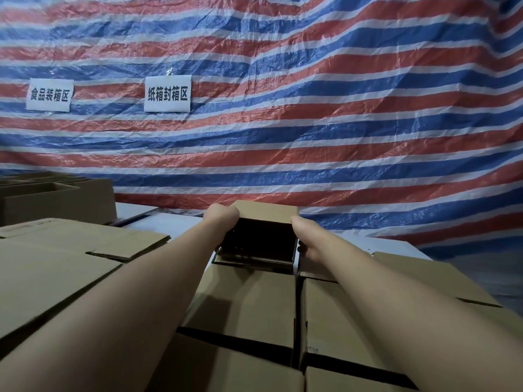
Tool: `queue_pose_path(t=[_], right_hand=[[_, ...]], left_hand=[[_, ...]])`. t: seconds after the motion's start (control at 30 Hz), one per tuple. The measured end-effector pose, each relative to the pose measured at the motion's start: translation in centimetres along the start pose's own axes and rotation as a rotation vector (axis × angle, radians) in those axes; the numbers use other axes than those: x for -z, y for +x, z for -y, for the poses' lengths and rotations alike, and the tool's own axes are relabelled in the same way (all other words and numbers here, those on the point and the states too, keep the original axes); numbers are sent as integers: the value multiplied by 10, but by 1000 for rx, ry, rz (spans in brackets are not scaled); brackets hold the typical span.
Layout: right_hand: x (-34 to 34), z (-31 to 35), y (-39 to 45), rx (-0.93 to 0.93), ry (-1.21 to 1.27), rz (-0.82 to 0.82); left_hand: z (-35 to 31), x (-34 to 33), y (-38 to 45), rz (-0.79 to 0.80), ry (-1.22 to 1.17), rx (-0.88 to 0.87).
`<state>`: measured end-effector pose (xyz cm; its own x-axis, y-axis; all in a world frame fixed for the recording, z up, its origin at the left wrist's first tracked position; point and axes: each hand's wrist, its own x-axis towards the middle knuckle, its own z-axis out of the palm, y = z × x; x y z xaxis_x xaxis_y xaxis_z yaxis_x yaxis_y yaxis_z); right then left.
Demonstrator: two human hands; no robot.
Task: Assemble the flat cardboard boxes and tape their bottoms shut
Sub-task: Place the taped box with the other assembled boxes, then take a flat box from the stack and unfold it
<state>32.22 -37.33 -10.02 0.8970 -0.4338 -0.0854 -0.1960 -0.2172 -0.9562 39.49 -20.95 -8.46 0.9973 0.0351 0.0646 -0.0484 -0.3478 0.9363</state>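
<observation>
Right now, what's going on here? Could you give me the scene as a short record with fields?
Activity: a person holds a small opened cardboard box out in front, its dark inside facing the camera
Left hand: grips the box's left side
Right hand: grips the box's right side
Below the arms: rows of cardboard boxes
Left: flat cardboard; open boxes behind it
Backdrop: red, white and blue striped tarp with two paper signs
Tape: none visible
</observation>
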Motion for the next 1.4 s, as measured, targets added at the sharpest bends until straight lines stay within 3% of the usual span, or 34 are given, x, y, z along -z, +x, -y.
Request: queue_pose_path(t=[0.4,0.7,1.07,1.2,1.3,1.4], right_hand=[[27,36,-97,9,-116,-121],[34,85,-237,122,-179,-137],[37,74,-381,203,-176,-174],[46,74,-412,230,-205,-184],[51,76,-426,239,-221,-185],[53,77,-432,233,-238,-180]], left_hand=[[-34,40,-76,-81,95,-202],[-59,123,-195,-70,146,-373],[-34,238,-294,-114,173,-567],[-28,263,-309,-245,496,-651],[-11,278,-308,-124,815,-715],[12,286,-304,-26,981,-700]])
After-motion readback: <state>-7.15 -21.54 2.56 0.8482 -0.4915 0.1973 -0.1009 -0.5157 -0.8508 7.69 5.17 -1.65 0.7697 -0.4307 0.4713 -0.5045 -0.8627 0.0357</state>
